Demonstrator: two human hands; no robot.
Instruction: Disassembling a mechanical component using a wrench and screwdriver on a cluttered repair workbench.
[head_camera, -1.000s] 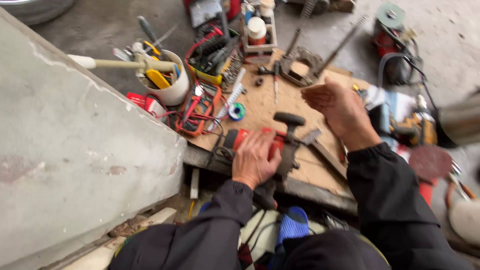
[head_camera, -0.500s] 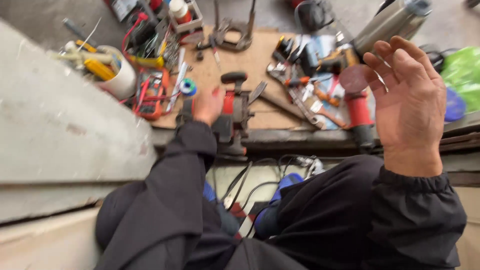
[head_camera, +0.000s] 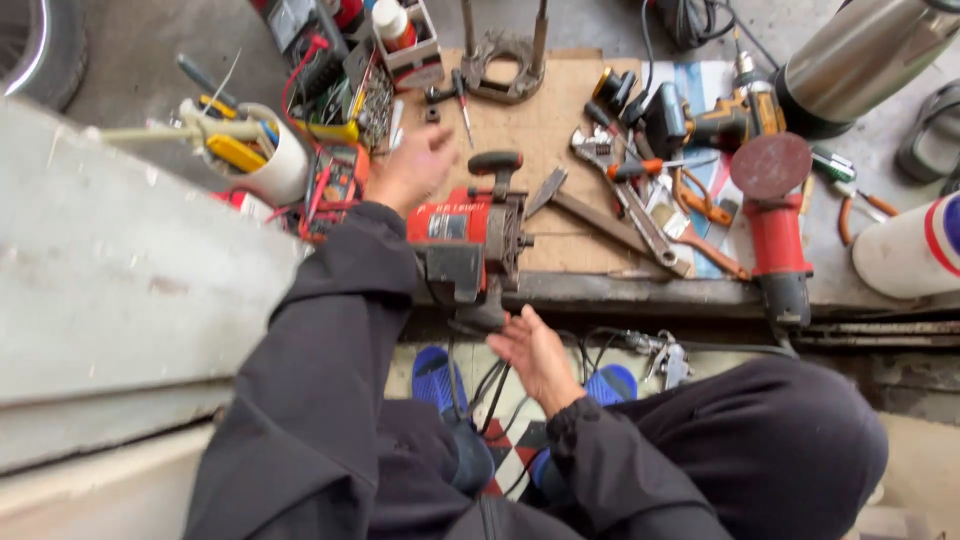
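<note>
The red power tool (head_camera: 470, 240) lies on its side at the near edge of a brown board (head_camera: 540, 130), its black knob handle pointing to twelve o'clock and its grey lower body hanging just over the edge, which puts it within reach of both hands. The left hand (head_camera: 412, 168) hovers at about ten o'clock from the tool, fingers loosely spread and a little blurred, holding nothing that I can make out; it sits just beside the tool's red housing, whether touching or not I cannot tell. The right hand (head_camera: 535, 352) is below the board edge at six o'clock from the tool, palm up and fingers open, close under the grey body and among the black cables (head_camera: 490, 385) that trail down between the knees, as if placed to take weight or a cord. At three o'clock from the tool lie a wrench (head_camera: 625, 195), a red angle grinder (head_camera: 778, 235) with its disc facing up, and an orange drill (head_camera: 735, 115). At nine to ten o'clock stand a white tub (head_camera: 280, 165) full of hand tools and a red meter (head_camera: 335, 185) with leads. The board rests on a rough concrete floor, with a pale slab (head_camera: 110, 270) at the left and a steel cylinder (head_camera: 860, 55) at two o'clock.
</note>
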